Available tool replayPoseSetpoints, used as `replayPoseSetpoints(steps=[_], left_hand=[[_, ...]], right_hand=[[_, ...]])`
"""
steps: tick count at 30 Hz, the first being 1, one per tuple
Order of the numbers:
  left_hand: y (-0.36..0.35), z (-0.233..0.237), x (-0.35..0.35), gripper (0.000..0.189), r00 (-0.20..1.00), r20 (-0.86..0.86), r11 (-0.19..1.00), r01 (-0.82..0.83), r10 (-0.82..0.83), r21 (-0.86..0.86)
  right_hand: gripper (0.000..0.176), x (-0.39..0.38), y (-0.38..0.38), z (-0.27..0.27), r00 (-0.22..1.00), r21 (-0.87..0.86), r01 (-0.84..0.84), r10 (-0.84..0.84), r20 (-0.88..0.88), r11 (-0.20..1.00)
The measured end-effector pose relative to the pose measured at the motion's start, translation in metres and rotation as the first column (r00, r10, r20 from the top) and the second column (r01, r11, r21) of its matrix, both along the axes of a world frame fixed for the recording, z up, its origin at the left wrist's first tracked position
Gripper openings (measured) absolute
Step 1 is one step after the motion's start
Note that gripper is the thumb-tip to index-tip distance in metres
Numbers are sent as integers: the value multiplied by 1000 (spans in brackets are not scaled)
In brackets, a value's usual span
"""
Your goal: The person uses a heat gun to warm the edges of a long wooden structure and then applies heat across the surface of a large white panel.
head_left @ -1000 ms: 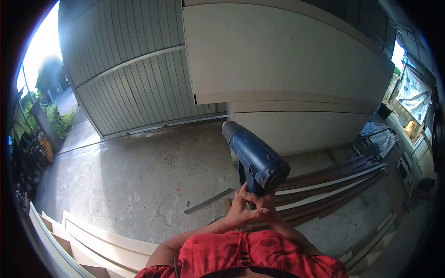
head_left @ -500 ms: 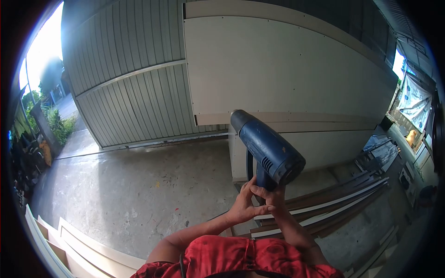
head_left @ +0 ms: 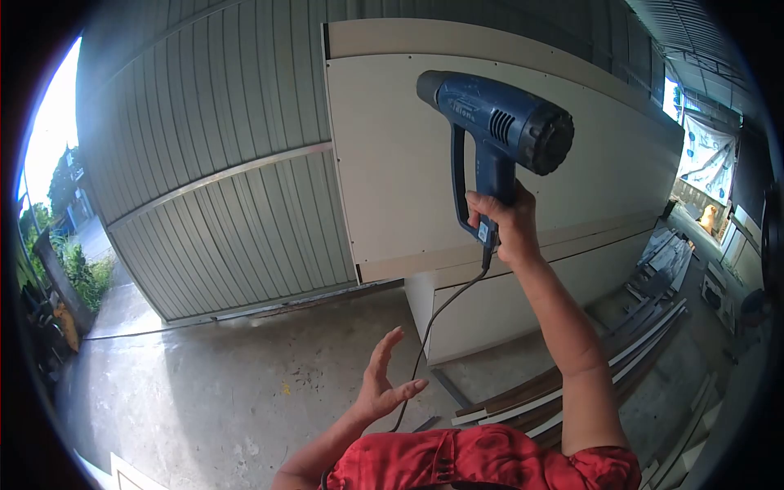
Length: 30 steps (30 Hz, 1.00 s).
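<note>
A blue heat gun is raised in front of a large cream panel, its dark nozzle pointing left. My right hand is wrapped round the lower part of its handle. From the handle's base a black cord runs down past my left hand to my body. My left hand is low and apart from the heat gun, fingers and thumb spread, holding nothing. Whether the nozzle touches the panel cannot be made out.
Corrugated metal sheeting stands left of the panel. A pale box-like base sits beneath the panel. Long strips of board lie on the concrete floor at the right. A dog is far off at the right.
The heat gun has gone up and slightly right in my right hand, its nozzle now pointing more level. My left hand has left the handle, dropped lower and spread its fingers.
</note>
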<state>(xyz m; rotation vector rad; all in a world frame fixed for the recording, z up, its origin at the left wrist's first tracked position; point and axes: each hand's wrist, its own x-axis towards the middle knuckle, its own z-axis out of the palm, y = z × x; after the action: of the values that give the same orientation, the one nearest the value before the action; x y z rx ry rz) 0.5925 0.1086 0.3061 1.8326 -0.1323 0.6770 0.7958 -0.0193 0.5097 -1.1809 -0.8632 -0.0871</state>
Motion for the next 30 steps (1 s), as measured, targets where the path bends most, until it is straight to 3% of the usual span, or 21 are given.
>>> replayPoseSetpoints(steps=[6,12,25,30], left_hand=[[89,-14,-17,94,975,-128,966,-201,181,-162],[125,-36,-20,92,938,-194,901,-332,286,-278],[146,-49,4,86,951,-218,917,-275,217,-288],[150,-36,23,82,978,-174,972,-145,113,-186]], right_hand=[[26,63,82,34,999,68,52,-52,-4,996],[28,103,127,51,991,72,124,-121,-51,990],[28,124,151,58,986,83,160,-156,-55,984],[29,127,153,57,980,90,192,-186,-63,977]])
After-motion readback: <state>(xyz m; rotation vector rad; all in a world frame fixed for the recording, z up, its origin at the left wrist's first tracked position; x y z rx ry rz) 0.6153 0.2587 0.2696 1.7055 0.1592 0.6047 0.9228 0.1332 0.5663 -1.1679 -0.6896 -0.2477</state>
